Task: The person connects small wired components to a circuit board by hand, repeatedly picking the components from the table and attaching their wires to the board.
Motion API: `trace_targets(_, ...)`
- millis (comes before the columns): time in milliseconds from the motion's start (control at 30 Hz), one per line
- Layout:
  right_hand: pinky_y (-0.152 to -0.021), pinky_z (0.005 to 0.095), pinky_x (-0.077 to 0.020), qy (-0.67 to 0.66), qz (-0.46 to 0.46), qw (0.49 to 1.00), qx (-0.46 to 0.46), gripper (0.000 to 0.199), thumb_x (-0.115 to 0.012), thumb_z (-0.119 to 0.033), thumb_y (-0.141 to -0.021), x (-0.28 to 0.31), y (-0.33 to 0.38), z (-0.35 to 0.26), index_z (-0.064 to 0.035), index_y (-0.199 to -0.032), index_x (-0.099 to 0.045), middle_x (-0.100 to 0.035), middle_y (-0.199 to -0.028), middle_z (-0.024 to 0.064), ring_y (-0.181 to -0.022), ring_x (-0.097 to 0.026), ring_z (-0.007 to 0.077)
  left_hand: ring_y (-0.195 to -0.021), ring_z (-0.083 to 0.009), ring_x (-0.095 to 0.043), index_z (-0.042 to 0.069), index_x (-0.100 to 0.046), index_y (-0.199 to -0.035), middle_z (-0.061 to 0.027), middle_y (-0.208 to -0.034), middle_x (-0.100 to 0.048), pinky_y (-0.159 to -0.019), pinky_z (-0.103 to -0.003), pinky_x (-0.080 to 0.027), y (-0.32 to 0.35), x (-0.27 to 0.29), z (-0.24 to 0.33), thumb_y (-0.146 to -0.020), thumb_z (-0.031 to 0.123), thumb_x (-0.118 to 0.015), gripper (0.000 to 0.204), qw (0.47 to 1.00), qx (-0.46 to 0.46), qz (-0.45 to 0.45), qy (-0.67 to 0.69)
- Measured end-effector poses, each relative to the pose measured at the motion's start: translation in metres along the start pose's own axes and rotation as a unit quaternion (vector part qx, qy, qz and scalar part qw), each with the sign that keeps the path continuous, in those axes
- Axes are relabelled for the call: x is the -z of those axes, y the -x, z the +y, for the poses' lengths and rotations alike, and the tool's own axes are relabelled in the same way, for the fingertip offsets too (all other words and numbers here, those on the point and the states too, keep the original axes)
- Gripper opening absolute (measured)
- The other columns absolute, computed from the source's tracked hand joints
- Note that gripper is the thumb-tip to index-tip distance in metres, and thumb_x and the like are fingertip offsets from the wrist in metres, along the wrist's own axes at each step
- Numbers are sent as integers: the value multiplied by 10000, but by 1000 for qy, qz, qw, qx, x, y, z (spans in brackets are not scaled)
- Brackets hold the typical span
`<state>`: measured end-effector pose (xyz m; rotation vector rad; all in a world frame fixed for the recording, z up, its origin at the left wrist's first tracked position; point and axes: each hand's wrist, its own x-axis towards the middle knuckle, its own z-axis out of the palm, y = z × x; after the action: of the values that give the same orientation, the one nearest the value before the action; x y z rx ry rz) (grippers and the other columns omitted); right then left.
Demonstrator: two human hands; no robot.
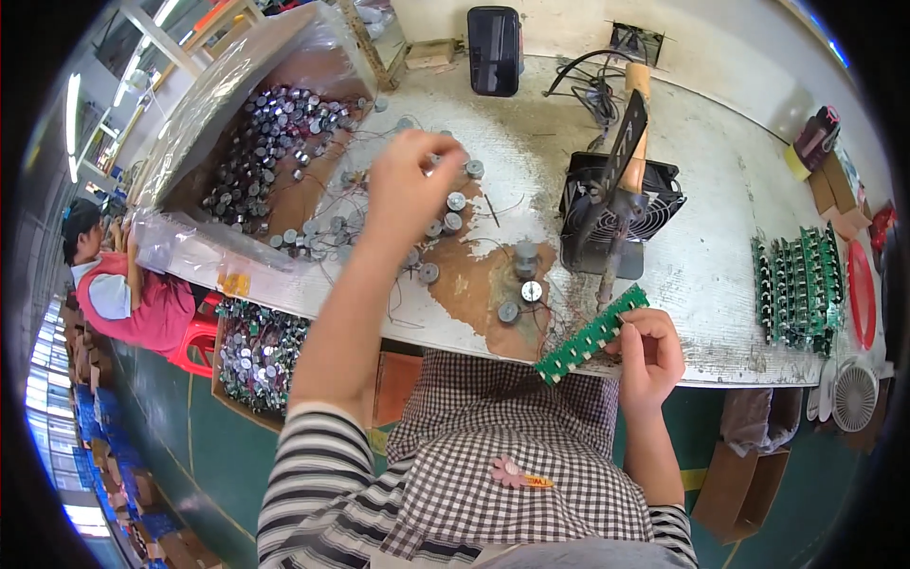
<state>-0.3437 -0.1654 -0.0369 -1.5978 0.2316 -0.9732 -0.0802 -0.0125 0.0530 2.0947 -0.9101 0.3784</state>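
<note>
Nearest, a checked apron [531,446] with a pink flower badge [507,471] is covering the person's lap. Just past it, the right hand [652,360] is holding a long green circuit board [592,337]; its fingers are pinching narrowly on the lower edge near the right end. The board is slanting across the near edge of the white tabletop [725,247], its left end dipping toward the apron. Below, on the left, an open box [220,365] is holding many motors and wires.

On the tabletop, three small round motors [508,311] are sitting left of the board. Farther in, the left hand [412,180] is hovering among more motors and thin wires; its fingers are curling close to the thumb, and I cannot tell whether they are gripping anything. A plastic-lined bin [180,142] to its left is holding a heap of motors.

Beyond the board, a black fan [659,211] is standing behind a metal rod [614,261]. On the right, more green boards [801,289] are standing in rows. Near the wall, a dark tray [494,52] is lying. Off to the left, a person in red [133,294] is sitting.
</note>
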Motion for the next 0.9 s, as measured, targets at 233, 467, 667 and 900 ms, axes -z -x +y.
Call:
trace_targets(233, -562, 195, -481, -16, -1, 1000, -19, 39, -543, 52, -878, -5, -8, 11, 27, -854, -524, -568, -954, 129, -643, -557, 95, -728, -333, -650, 53, -704, -780, -129, -757, -669, -615, -447, -500, -49, -36, -45, -818, 470, -592, 434, 920, -3, -158, -358)
trace_targets(467, -576, 202, -487, -10, -9, 1000, -7, 43, -533, 73, -874, -6, -7, 11, 31, -869, -525, -558, -955, 135, -662, -542, 93, -820, -307, -663, 55, -703, -908, -122, -874, -686, -665, -439, -509, -61, -71, -54, -851, 382, -513, 382, 883, 25, -281, -376)
trace_targets(667, -568, 205, -491, 5, -7, 1000, 1, 49, -538, 83, -866, -5, -7, 12, 37, -869, -522, -564, -947, 135, -667, -547, 95, -836, -387, -630, 24, -683, -877, -209, -880, -655, -750, -459, -500, -56, -57, -80, -715, 179, -590, 243, 936, -3, -212, -280)
trace_targets(900, -562, 201, -484, 2, -6, 1000, 12, 59, -546, 91, -859, -2, -6, 13, 36, -861, -522, -570, -946, 128, -662, -548, 88, -779, -348, -634, 0, -649, -871, -195, -789, -651, -710, -413, -495, -38, -26, -79, -777, 243, -622, 262, 980, 39, -93, -169)
